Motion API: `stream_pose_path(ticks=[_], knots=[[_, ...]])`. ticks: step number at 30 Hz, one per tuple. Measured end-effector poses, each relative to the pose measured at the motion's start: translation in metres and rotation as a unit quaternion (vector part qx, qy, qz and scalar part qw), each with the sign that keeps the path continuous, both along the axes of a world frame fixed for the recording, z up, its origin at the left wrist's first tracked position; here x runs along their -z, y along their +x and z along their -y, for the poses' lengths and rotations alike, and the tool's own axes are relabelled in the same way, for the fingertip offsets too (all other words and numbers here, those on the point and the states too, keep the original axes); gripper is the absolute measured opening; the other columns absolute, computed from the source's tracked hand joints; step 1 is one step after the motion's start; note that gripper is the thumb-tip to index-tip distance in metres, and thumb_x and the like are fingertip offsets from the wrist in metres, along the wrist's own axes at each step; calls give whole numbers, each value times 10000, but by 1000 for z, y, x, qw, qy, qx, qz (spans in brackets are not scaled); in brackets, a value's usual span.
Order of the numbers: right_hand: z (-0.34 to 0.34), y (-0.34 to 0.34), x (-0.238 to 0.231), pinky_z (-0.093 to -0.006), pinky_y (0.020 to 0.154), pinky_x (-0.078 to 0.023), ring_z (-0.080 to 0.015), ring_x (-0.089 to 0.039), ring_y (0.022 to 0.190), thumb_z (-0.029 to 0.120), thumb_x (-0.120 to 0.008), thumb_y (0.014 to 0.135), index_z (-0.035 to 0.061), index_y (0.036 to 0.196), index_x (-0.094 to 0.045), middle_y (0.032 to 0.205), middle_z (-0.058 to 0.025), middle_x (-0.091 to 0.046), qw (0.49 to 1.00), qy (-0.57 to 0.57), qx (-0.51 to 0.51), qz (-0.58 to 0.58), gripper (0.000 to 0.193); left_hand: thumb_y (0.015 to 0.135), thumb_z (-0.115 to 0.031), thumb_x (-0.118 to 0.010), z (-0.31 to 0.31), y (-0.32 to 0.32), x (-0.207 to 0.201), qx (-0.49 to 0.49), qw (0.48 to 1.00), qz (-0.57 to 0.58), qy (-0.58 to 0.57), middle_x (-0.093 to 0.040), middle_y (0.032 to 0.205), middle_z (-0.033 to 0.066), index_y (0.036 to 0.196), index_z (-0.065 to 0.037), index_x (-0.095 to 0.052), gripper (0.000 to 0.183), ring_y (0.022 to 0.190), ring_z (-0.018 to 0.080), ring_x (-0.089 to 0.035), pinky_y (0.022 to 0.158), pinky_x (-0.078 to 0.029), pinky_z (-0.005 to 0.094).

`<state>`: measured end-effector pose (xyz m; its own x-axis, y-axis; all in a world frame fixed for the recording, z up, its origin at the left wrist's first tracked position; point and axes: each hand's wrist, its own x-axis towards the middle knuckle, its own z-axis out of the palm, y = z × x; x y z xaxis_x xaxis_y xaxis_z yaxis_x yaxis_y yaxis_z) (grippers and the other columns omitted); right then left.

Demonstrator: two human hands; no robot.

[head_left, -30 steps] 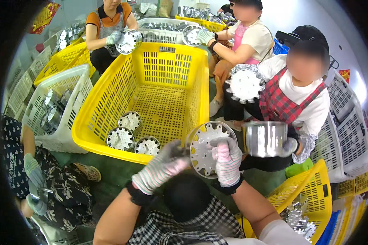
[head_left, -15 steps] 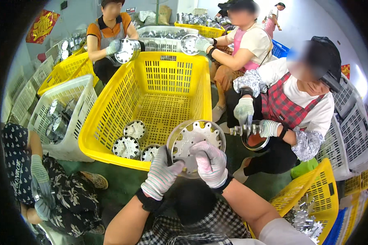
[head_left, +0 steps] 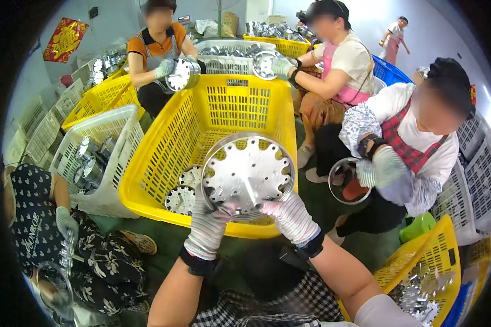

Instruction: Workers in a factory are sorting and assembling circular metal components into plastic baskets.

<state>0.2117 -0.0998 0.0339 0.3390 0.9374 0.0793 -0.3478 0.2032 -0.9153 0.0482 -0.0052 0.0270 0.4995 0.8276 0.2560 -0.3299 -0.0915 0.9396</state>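
A round metal part (head_left: 248,177) is held up in front of me, over the near edge of the large yellow crate (head_left: 204,220). It has a shiny cylindrical rim and a silvery disc with notches and small holes, whose centre carries a short stem. My left hand (head_left: 206,226), in a striped glove, is closed round its lower left edge. The lower right edge is in the grip of my right hand (head_left: 293,218), gloved alike. Several fingers are hidden behind the part. Inside the crate lie similar round parts (head_left: 180,200).
A white crate (head_left: 126,122) of metal pieces stands left, a tilted yellow crate (head_left: 444,234) of notched pieces lower right. Co-workers sit around: two at the far side with round parts, one at right holding a ring (head_left: 333,188), one at lower left.
The round part has come up, with its disc facing me more fully. My right hand has gone from the disc's face to the lower right edge. My view has shifted slightly.
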Motion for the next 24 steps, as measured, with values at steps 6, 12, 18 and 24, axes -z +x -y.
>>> stream_pose_path(ticks=[6,12,18,24], knots=[[-47,-11,-25,-299,926,-479,-157,-587,1039,-41,-779,703,5,1243,-502,1138,-63,-637,989,13,33,142,609,917,-212,-555,-26,-5,0,-43,997,60,-17,-557,1153,92,1326,-45,-448,455,974,202,-554,783,-536,323],[-85,-19,-13,-308,872,-509,-163,-615,968,-28,-756,740,13,1213,-534,1074,-69,-657,997,7,7,70,525,804,83,-689,-38,-2,-18,-142,981,8,-130,-551,1217,73,1373,-64,-388,660,1085,177,-543,921,-486,305],[-83,-21,8,-323,946,-477,-170,-588,1066,103,-725,840,36,1317,-483,1187,-65,-612,990,85,-31,-105,538,876,-102,-691,-38,-2,-13,-116,981,43,-148,-545,1249,83,1401,-47,-381,612,1058,178,-567,896,-498,320],[-68,-24,-3,-350,1004,-447,-197,-567,1145,14,-651,807,41,1367,-456,1274,-66,-580,975,91,-120,-165,594,752,-37,-694,-43,-20,-21,8,986,89,-141,-648,1119,73,1300,-45,-527,573,1050,203,-616,922,-512,348]])
